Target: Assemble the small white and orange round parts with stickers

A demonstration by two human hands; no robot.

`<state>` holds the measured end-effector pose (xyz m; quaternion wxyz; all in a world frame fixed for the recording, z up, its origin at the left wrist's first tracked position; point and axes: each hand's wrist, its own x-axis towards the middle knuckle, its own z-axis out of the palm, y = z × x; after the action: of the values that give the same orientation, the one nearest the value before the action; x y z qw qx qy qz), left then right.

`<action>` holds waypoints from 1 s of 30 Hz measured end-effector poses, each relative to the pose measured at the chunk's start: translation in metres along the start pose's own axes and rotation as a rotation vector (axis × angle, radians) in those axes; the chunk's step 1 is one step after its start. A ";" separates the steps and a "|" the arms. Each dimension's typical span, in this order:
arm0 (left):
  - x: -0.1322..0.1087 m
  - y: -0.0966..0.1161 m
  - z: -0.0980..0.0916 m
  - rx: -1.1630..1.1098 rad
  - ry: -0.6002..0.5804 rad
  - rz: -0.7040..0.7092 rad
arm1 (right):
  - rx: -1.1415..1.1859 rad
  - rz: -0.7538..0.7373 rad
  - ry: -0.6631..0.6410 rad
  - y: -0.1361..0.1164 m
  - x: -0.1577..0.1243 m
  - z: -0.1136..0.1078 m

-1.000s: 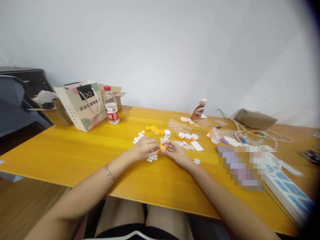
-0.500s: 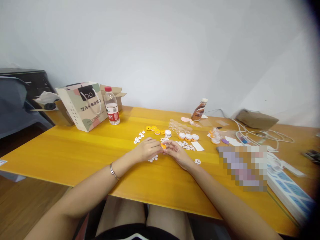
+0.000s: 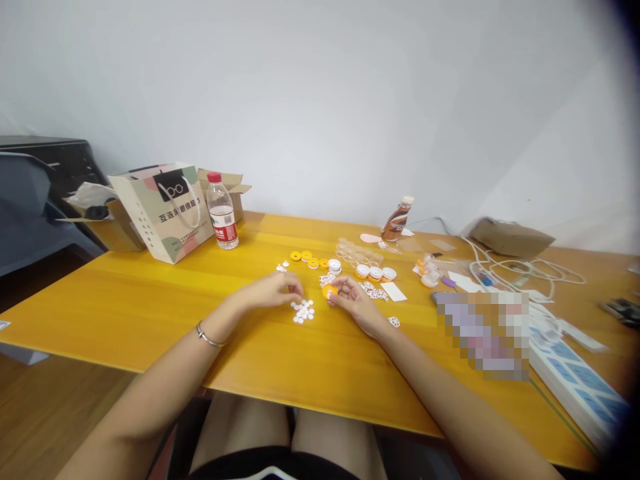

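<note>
My right hand (image 3: 353,301) pinches a small orange disc (image 3: 329,291) at its fingertips, just above the yellow table (image 3: 150,300). My left hand (image 3: 273,291) rests on the table a little to the left, fingers curled and drawn together over small white pieces; whether it holds one I cannot make out. A cluster of small white discs (image 3: 303,311) lies between the hands. Behind them sit a row of yellow rings (image 3: 306,258), white-and-orange caps (image 3: 375,273) and clear round cups (image 3: 355,250).
A paper bag (image 3: 167,210) and a water bottle (image 3: 222,211) stand at the back left beside cardboard boxes (image 3: 113,223). A brown drink bottle (image 3: 396,221), white cables (image 3: 520,272), a brown pouch (image 3: 510,237) and a blue-and-white board (image 3: 575,380) are on the right.
The hands were pressed together on the orange disc. My left hand has let go and moved left toward the white pieces; my right hand keeps the disc.
</note>
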<state>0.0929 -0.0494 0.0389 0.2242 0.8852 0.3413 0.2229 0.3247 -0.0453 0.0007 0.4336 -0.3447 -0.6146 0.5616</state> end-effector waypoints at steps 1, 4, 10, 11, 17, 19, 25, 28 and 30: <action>-0.001 -0.003 -0.001 -0.010 -0.073 -0.033 | -0.009 -0.007 0.001 0.000 0.000 0.000; -0.002 -0.010 0.001 -0.034 -0.183 -0.088 | -0.036 -0.025 -0.007 0.000 -0.001 0.000; 0.000 -0.016 0.011 -0.039 -0.188 -0.093 | -0.051 -0.033 -0.031 0.000 -0.002 0.002; 0.000 -0.016 0.012 -0.037 -0.187 -0.085 | -0.049 -0.034 -0.034 0.000 -0.002 0.002; 0.000 -0.009 0.011 0.020 -0.178 -0.090 | -0.061 -0.045 -0.058 0.001 -0.001 0.002; 0.000 -0.007 0.010 0.041 -0.182 -0.081 | -0.067 -0.050 -0.071 0.003 -0.001 0.001; 0.001 -0.007 0.010 0.097 -0.150 -0.041 | -0.096 -0.070 -0.091 0.007 0.001 -0.001; 0.002 -0.005 0.012 0.058 -0.056 -0.054 | -0.123 -0.078 -0.093 0.005 0.000 0.001; 0.004 -0.001 0.014 -0.016 0.055 -0.063 | -0.132 -0.070 -0.105 0.003 -0.001 0.003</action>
<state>0.1025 -0.0495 0.0274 0.2288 0.8657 0.3732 0.2429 0.3224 -0.0474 -0.0027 0.3964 -0.3206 -0.6839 0.5218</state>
